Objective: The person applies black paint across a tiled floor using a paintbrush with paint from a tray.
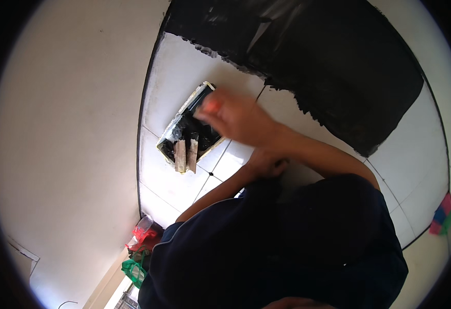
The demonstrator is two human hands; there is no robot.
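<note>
A rectangular tray [164, 153] holding wet black paint or coating lies on white floor tiles [171, 65]. Two flat wooden handles [186, 156] with black-smeared ends rest over its near edge. Above the tray's right side is my right hand [231, 114], blurred and curled, with an orange-red patch at its fingers; whether that is a held object is unclear. My left hand [268, 164] is bent under my right forearm, near my knee, its fingers mostly hidden. Beyond the tray spreads a ragged-edged black coated area [326, 65], partly shiny at the top.
A pale wall [71, 127] rises at the left. Red plastic bags [144, 235] and a green bag [133, 271] sit by its base, at lower left. A multicoloured cloth [441, 216] is at the right edge. A dark strip runs along the floor's sides.
</note>
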